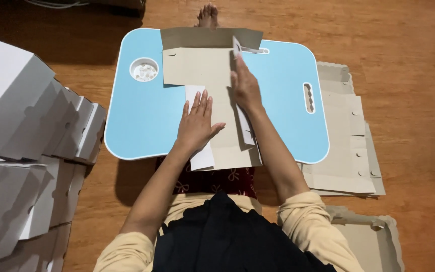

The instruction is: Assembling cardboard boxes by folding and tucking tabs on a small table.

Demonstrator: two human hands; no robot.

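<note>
Your left hand lies flat, fingers together and stretched out, palm pressing down on the flat cardboard blank where a white side panel shows beneath it. Your right hand is also spread flat, not clamped on anything, its fingertips pushing along the blank's right-hand fold line near a small raised flap.

That blank lies on the light blue counter, a small lap desk set across your legs, and its long axis runs straight away from you, from the near edge by your lap to the far edge, where a top panel is folded up and stands. Both hands are on it, so nothing has to be reached for; the right hand is further up the sheet and nearer the standing panel, the left nearer to you.

Beside you on the left sits a stack of folded white boxes, and to the right a pile of unfolded blanks rests on the wooden floor. A round cup recess in the counter holds small pale bits that are hard to make out. Your right palm hides the crease under it, and the blank's near end is partly covered by your forearms.
</note>
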